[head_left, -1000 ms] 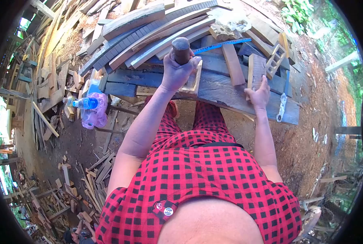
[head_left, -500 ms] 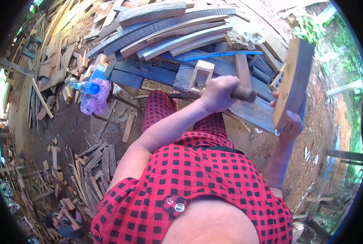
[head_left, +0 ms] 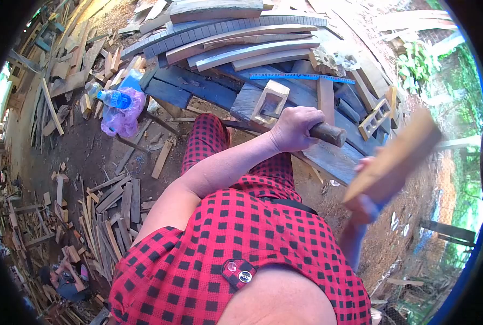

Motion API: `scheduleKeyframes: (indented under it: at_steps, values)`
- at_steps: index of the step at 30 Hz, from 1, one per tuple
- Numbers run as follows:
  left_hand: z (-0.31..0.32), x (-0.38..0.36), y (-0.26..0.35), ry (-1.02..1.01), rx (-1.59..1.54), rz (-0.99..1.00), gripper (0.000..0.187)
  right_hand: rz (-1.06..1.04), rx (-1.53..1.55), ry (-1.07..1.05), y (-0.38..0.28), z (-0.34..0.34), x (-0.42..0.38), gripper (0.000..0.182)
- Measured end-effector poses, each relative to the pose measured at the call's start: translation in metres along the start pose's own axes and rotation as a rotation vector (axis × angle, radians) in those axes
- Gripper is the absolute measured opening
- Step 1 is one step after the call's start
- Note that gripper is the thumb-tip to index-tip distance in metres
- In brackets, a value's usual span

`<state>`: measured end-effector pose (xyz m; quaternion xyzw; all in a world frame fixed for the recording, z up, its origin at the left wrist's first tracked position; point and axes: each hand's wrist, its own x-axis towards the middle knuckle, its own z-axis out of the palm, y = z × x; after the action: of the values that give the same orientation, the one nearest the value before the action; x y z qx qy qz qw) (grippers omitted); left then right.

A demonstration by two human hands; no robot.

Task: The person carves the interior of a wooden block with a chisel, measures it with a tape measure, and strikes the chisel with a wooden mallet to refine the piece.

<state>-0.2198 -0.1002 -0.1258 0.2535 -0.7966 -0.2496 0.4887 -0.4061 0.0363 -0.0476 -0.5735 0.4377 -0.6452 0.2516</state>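
Note:
My left hand (head_left: 295,129) is closed around a chisel (head_left: 329,134), its thick handle end sticking out toward the right. The blade side points at a pale wooden block (head_left: 262,119) with a rectangular hollow, which sits on the dark plank bench (head_left: 328,154). At the right, my right hand (head_left: 365,208) grips the lower end of a heavy wooden billet (head_left: 395,157). The billet is tilted and blurred by motion, apart from the chisel handle. Part of the chisel is hidden by my left fingers.
A blue ruler (head_left: 306,78) lies across the bench, below stacked curved boards (head_left: 241,46). Right of it stands a wooden piece with square holes (head_left: 375,119). At left are a bottle (head_left: 114,99) and a pink plastic bag (head_left: 123,116). Scrap wood (head_left: 119,203) litters the ground. Another person (head_left: 68,279) is at lower left.
The billet has swung from nearly upright to a slant, its lower end moving left and down with my right hand. My left hand still grips the chisel by the hollowed block. The view has shifted slightly.

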Motion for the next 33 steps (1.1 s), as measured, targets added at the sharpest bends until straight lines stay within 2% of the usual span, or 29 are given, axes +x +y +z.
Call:
scheduleKeyframes:
  at_steps: [1,3,4,6,7,9,10,11,13,14,15,17,18,19,23,25,27,28,30,31,33]
  values:
    - [0.0,0.001,0.0,0.004,-0.014,-0.013,0.035,0.151,-0.026,-0.043,0.002,0.004,-0.01,0.106]
    - [0.003,0.0,-0.004,-0.006,-0.012,-0.02,0.034,0.036,-0.426,-0.136,0.02,0.002,-0.013,0.109]
    - [0.004,0.001,-0.006,-0.007,-0.005,-0.025,0.032,0.035,-0.427,-0.129,0.018,-0.002,-0.013,0.109]
    - [0.0,0.003,-0.004,0.001,-0.026,-0.027,0.032,0.168,-0.136,0.044,-0.001,0.001,-0.007,0.113]
    - [-0.002,0.004,-0.004,0.019,-0.044,-0.031,0.031,0.167,-0.132,0.046,-0.008,0.0,-0.004,0.113]
    - [-0.004,0.004,-0.006,0.044,-0.046,-0.019,0.035,-0.024,-0.079,0.225,-0.019,-0.003,-0.001,0.115]
    - [-0.005,0.005,-0.006,0.069,-0.054,-0.006,0.038,0.007,-0.071,0.26,-0.023,0.001,-0.002,0.106]
    - [-0.006,0.006,-0.006,0.075,-0.053,-0.002,0.038,0.001,-0.071,0.256,-0.016,0.002,-0.006,0.106]
    - [-0.007,0.007,-0.005,0.099,-0.073,-0.028,0.037,0.134,-0.282,0.091,0.013,0.0,-0.021,0.105]
    - [-0.007,0.006,-0.006,0.105,-0.076,-0.024,0.037,-0.109,-0.771,-0.273,0.018,-0.002,-0.008,0.108]
    - [-0.006,0.002,-0.007,0.105,-0.069,-0.027,0.036,-0.11,-0.775,-0.271,0.014,-0.002,-0.009,0.108]
    - [-0.007,0.006,-0.008,0.123,-0.05,-0.021,0.036,0.339,-0.155,-0.052,-0.002,0.007,0.002,0.102]
    - [-0.008,0.004,-0.007,0.107,-0.075,-0.034,0.036,0.316,-0.119,-0.006,-0.009,0.001,0.006,0.094]
    - [-0.009,0.004,-0.006,0.093,-0.098,-0.043,0.036,0.316,-0.116,-0.012,-0.012,-0.009,0.009,0.094]
    - [-0.005,0.004,-0.01,0.087,-0.069,-0.02,0.037,-0.05,0.402,0.211,-0.029,-0.005,0.016,0.086]
    - [-0.005,0.005,-0.008,0.06,-0.066,-0.003,0.036,-0.066,0.377,0.141,0.002,-0.004,0.003,0.091]
    - [-0.005,0.005,-0.009,0.069,-0.063,-0.005,0.032,0.031,-0.453,-0.232,0.014,0.007,-0.005,0.094]
    - [-0.005,0.003,-0.008,0.066,-0.061,-0.004,0.029,0.036,-0.454,-0.23,0.008,0.005,-0.005,0.094]
    - [-0.006,0.004,-0.01,0.065,-0.062,0.016,0.032,0.295,-0.164,-0.097,-0.01,0.007,0.004,0.101]
    - [-0.006,0.002,-0.01,0.057,-0.069,0.031,0.035,0.299,-0.162,-0.099,-0.009,-0.005,0.002,0.101]
    - [-0.008,0.002,-0.01,0.059,-0.087,0.011,0.036,0.119,-0.116,0.057,-0.009,-0.031,0.007,0.095]
